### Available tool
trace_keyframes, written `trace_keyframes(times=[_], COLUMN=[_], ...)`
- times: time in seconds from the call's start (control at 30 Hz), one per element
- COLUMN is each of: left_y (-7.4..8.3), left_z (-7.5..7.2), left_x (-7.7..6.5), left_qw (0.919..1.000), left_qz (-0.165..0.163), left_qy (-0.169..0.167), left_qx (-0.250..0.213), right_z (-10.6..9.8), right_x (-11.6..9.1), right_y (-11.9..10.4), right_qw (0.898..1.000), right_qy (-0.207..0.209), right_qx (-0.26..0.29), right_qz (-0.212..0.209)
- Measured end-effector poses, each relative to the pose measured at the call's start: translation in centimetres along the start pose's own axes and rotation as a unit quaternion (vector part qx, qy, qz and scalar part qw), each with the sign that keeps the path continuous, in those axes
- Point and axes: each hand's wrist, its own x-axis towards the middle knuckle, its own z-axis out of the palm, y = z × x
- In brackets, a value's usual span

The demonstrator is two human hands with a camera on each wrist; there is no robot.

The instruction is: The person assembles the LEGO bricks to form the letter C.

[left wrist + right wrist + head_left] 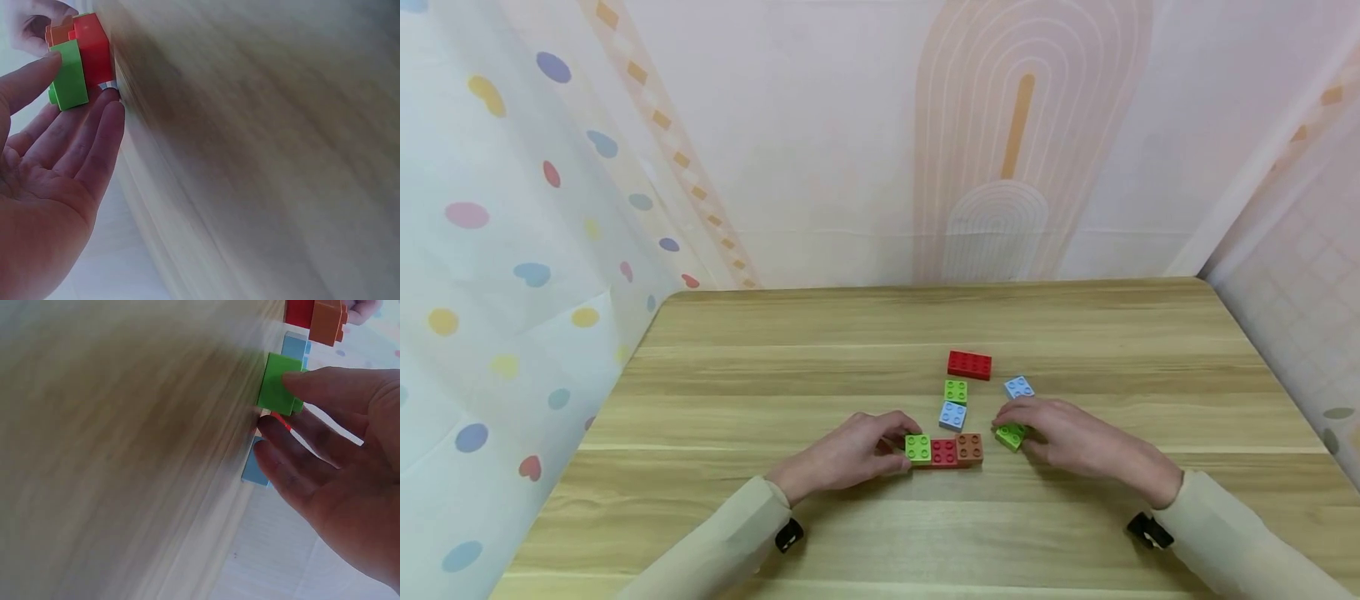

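My left hand [859,454] holds a lime green toy brick [917,448] between thumb and fingers. That brick sits on the left end of a red brick [943,452], whose studs show in the middle. A brown brick [969,447] is on its right end. To the right, my right hand [1067,433] pinches another green brick [1009,437], its thumb on the near side in the right wrist view [278,384]. Just behind that hand lies a light blue brick [1018,387], partly covered by the fingers.
Behind the red, green and brown stack lie a second light blue brick [952,416] and a green brick [956,391], end to end. Farther back is a longer red brick [969,364]. A patterned curtain [835,150] hangs behind the wooden table [760,358].
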Motion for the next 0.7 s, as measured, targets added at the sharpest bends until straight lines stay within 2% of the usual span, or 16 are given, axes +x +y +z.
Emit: trace_keyframes(times=[0.33,0.7], left_y=[-0.21,-0.29], left_z=[-0.02,0.22], left_x=[0.02,-0.08], left_qw=[1.0,0.9997], left_qz=[-0.002,-0.011], left_qy=[0.0,0.007], left_qx=[-0.008,-0.023], right_z=[-0.26,-0.55], right_x=[-0.49,-0.73], right_y=[-0.05,-0.37], right_qw=[0.999,0.996], right_qy=[0.048,0.086], right_qx=[-0.024,-0.006], right_qz=[-0.004,0.005])
